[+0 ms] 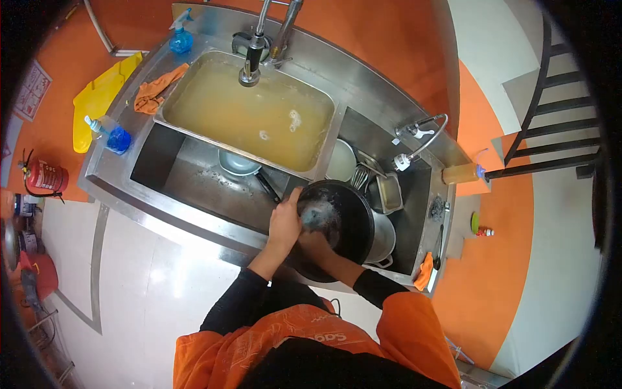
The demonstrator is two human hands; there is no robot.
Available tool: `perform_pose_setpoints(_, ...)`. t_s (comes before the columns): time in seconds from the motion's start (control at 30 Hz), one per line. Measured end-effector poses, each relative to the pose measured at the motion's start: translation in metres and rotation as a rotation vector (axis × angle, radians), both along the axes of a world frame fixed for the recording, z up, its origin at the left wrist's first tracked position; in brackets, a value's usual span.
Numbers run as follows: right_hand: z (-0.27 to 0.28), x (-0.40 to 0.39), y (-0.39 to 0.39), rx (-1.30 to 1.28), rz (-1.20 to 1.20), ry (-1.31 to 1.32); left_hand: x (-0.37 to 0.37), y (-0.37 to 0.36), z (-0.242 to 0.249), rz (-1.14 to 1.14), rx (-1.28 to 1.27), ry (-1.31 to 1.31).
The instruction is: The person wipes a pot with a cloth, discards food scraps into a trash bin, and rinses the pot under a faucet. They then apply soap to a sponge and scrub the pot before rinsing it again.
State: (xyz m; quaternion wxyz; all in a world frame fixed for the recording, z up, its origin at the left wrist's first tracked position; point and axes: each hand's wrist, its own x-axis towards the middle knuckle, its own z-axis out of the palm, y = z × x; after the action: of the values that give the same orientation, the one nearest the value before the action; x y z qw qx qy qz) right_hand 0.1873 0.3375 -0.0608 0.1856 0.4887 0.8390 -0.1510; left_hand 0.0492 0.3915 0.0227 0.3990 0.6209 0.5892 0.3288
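Far L, a blue spray bottle [118,139] stands on the tabletop [103,170]. Next, a small pan [237,163] in the L basin [188,162], partly hidden by a big metal tray [236,148] of cloudy water. Mid, your L hand [285,220] has its grip pinching the rim of the black pot [355,217], which is at the tabletop's front edge, mouth facing you. Your R hand [314,245] is inside, fingers hidden; can't tell its grip. Then a whisk [358,178] & metal container [391,192], R basin [408,240].

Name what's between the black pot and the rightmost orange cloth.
From the black pot to that cloth, the head view shows a pale pot, then the sink wall.
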Motion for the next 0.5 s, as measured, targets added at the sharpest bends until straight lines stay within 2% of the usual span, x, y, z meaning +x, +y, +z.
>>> perform_pose_setpoints(0.03,0.000,0.010,0.012,-0.002,0.001,-0.001,0.001,0.000,0.001,-0.010,-0.022,0.031)
perform_pose_setpoints(0.1,0.009,0.031,0.044,0.206,-0.261,0.086,0.003,-0.002,0.001,-0.012,-0.055,0.057)
perform_pose_setpoints(0.13,0.010,0.030,0.038,0.199,-0.266,0.086,0.003,-0.002,0.000,-0.008,-0.033,0.049)
perform_pose_setpoints(0.2,0.018,0.026,0.029,-0.092,-0.216,-0.051,0.003,0.001,0.000,0.000,0.001,0.039)
perform_pose_setpoints(0.23,0.012,0.022,0.006,0.026,-0.088,0.042,0.003,0.001,0.000,-0.003,-0.001,0.033)
perform_pose_setpoints(0.37,0.024,0.025,0.003,-0.054,-0.057,0.011,0.002,-0.001,0.005,-0.005,-0.064,0.070)
perform_pose_setpoints(0.43,0.004,0.037,0.026,-0.009,-0.283,0.003,0.001,-0.001,0.003,-0.003,-0.060,0.070)
perform_pose_setpoints(0.47,0.010,0.040,0.039,-0.009,-0.282,-0.002,0.002,0.000,0.003,0.001,-0.052,0.070)
perform_pose_setpoints(0.5,0.018,0.042,0.050,0.112,-0.367,0.022,0.003,0.000,0.003,0.002,-0.052,0.066)
